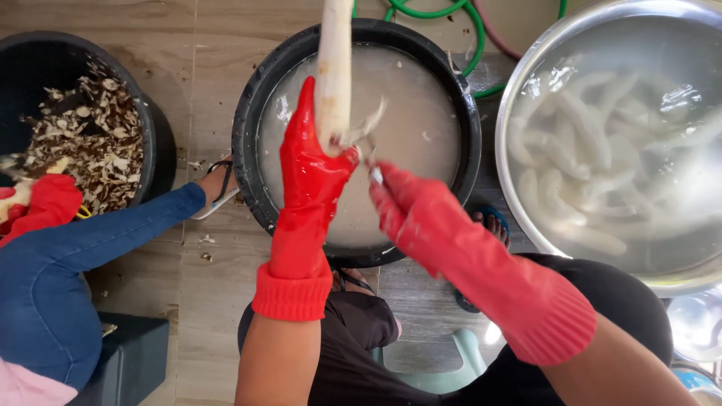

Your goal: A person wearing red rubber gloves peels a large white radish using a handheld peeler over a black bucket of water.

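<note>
A wide steel bowl [519,98] fills the upper right of the frame, holding pale peeled roots [594,158] under cloudy water. At centre top sits a black tub [248,128] of murky water. To the upper left a second black tub [143,113] is heaped with brown peelings [98,143], beside a co-worker's jeans-clad leg [83,240] and red-gloved hand [49,203]. Over the centre tub, the person's left hand [312,169], in a red rubber glove, is clenched around a long white peeled root [335,68] held upright, its top running out of the upper edge. Just right of it, the gloved right hand [402,203] grips a small blade [375,174], its tip at the root's lower end, where a strip of peel [368,124] curls away.
</note>
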